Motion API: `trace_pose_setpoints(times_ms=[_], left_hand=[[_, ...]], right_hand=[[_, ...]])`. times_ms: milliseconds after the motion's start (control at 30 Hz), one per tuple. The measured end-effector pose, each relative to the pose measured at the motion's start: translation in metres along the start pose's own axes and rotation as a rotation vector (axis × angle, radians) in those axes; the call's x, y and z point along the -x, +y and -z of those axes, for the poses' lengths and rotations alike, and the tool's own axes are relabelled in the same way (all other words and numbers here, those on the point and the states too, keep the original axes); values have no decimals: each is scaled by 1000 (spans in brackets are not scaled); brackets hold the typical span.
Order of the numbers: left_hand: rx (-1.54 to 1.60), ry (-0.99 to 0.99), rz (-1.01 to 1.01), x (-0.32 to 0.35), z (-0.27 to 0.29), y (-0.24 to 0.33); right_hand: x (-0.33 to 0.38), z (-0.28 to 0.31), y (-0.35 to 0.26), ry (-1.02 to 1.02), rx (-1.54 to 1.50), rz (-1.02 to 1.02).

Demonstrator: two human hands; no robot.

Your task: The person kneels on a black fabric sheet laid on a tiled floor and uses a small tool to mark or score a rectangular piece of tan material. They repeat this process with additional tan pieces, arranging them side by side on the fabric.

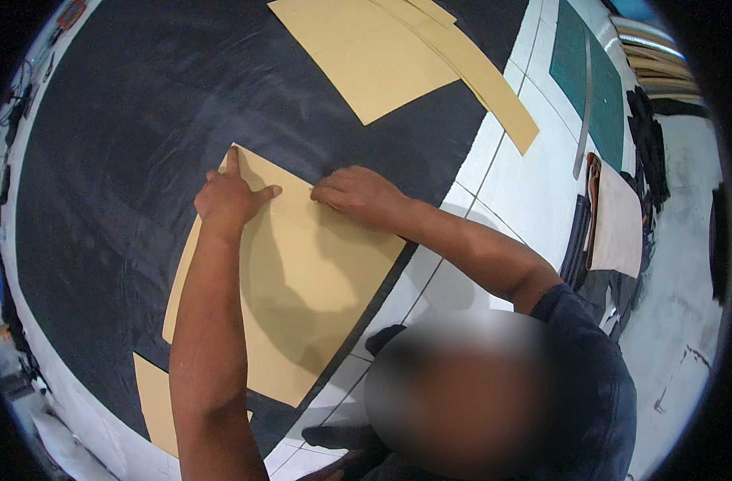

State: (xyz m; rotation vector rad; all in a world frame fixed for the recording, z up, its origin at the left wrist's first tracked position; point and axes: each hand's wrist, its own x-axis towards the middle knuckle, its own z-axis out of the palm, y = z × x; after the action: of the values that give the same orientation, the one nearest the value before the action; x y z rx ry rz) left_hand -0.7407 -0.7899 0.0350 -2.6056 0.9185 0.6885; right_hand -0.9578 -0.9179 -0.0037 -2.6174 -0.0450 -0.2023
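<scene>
A large tan card sheet (318, 297) lies on black fabric (101, 216) spread over the floor. My left hand (231, 195) presses on the sheet near its far corner, index finger stretched toward the corner and thumb spread out to the right. At the sheet's far right edge, my right hand (356, 196) is closed in a pinch, its fingertips against the edge. Whatever it holds, if anything, is too small and hidden to make out. My left forearm covers part of the sheet's left side.
More tan card pieces (366, 64) lie at the far side, a long strip (502, 96) reaching over the white tiles (510, 184). Another piece (153, 401) lies near left. To the right are a green mat (602, 104), a metal ruler (584, 112) and a folded pale pink material (617, 220).
</scene>
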Motion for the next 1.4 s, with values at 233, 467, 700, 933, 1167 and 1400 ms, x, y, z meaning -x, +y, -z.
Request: trace_pose_setpoints(times_ms=[233,467,700,933,1167,1400], left_hand=[[29,36,2,0,-6,-3],[43,34,24,13,1,7],[191,210,85,35,-10,11],[458,480,-435,111,-88,40],[674,298,-402,152,-84,81],[673,284,-346,148,-91,85]], right_hand=[[63,27,-36,-80,-215,-444],[101,-44,-61,89,169,-53],[103,-43,-62,12,138,-91],[99,-44,-64,26,121,-88],[103,-44,-62,35,107,-88],[103,-20,-52,26,-60,-187]])
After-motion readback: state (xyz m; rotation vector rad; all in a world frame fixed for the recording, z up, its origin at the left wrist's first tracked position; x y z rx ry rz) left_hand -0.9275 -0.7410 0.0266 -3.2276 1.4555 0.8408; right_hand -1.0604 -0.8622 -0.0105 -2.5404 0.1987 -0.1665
